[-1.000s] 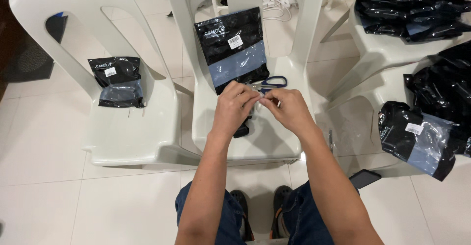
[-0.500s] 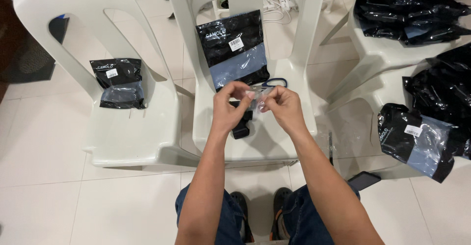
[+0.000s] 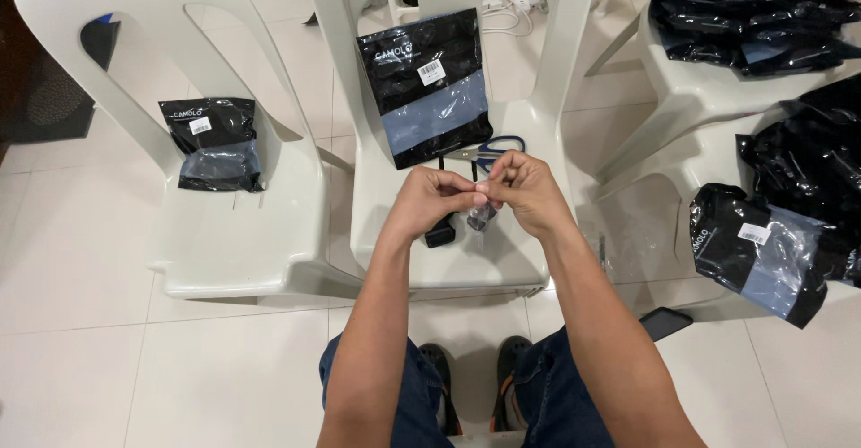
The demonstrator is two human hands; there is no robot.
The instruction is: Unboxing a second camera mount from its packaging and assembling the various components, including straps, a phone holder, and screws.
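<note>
My left hand (image 3: 432, 200) and my right hand (image 3: 526, 190) meet over the seat of the middle white plastic chair (image 3: 502, 260). Together they pinch a small clear plastic packet (image 3: 479, 213) with a dark part inside. Just below my left hand a small black object (image 3: 440, 231) lies on the seat. A black and grey-blue pouch with a white label (image 3: 430, 85) leans against the chair back. Blue-handled scissors (image 3: 491, 148) lie on the seat behind my hands.
The left white chair (image 3: 215, 242) carries a smaller black pouch (image 3: 212, 143). To the right, more chairs hold piles of black pouches (image 3: 762, 17), and one pouch (image 3: 762, 251) hangs low at the right. A dark phone (image 3: 665, 322) lies on the tiled floor.
My hands have lifted slightly from the seat and come closer together on the small clear packet. The black object under my left hand now shows more.
</note>
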